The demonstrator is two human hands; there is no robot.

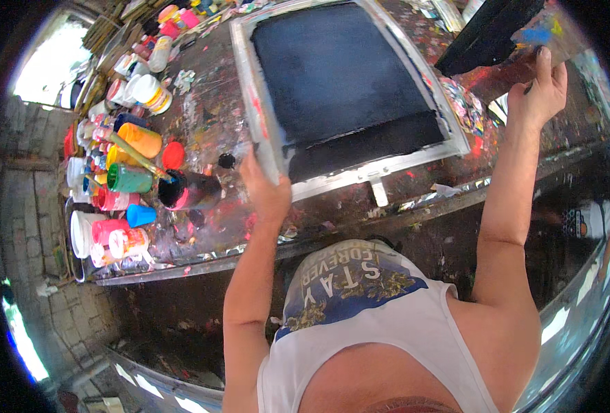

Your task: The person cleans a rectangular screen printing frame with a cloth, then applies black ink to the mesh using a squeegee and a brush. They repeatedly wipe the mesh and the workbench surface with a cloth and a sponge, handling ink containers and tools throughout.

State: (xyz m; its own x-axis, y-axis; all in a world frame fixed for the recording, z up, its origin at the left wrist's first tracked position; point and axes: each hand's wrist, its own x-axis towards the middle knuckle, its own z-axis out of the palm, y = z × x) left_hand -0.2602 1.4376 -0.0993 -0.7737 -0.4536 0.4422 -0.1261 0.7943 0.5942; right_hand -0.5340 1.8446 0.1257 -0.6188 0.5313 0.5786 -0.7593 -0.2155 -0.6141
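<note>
The left hand (267, 191) grasps one silver-framed, black-coated rectangular screen (346, 72) at twelve o'clock; the right hand (540, 93) grips one broad, paint-smeared board (487, 34) at two. At nine, one black-stained cylindrical jar (200, 191) of dark paint holds one wooden-handled brush (137, 154).

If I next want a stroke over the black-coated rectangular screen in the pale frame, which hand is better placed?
Probably the right hand: it grips the wide, flat, black-smeared squeegee. The left hand holds the pale rectangular frame at its near-left corner, better for steadying.
</note>
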